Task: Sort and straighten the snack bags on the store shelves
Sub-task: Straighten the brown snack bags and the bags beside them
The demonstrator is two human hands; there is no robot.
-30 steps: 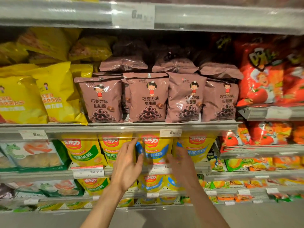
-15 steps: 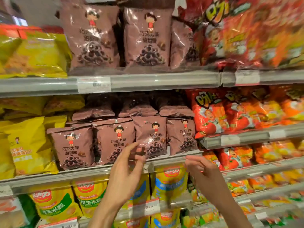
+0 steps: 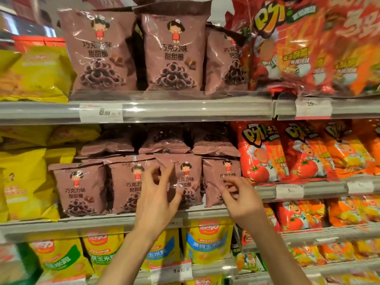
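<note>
Several brown chocolate-ring snack bags stand in a row on the middle shelf (image 3: 92,223), with more lying flat on top of them. My left hand (image 3: 158,196) is raised, fingers spread, in front of the left edge of the third brown bag (image 3: 190,182), which overlaps the second brown bag (image 3: 125,188). My right hand (image 3: 240,200) hovers with loosely curled fingers before the fourth brown bag (image 3: 216,173). Neither hand plainly grips a bag; whether fingertips touch the bags is unclear.
Larger brown bags (image 3: 172,54) stand on the upper shelf (image 3: 185,110). Red-orange tomato snack bags (image 3: 265,155) fill the right side, yellow bags (image 3: 22,186) the left. Yellow corn-snack bags (image 3: 207,241) hang on the shelf below my hands.
Both hands rose from the yellow corn bags on the lower shelf to the brown bags on the middle shelf. The view tilted upward and closed in.
</note>
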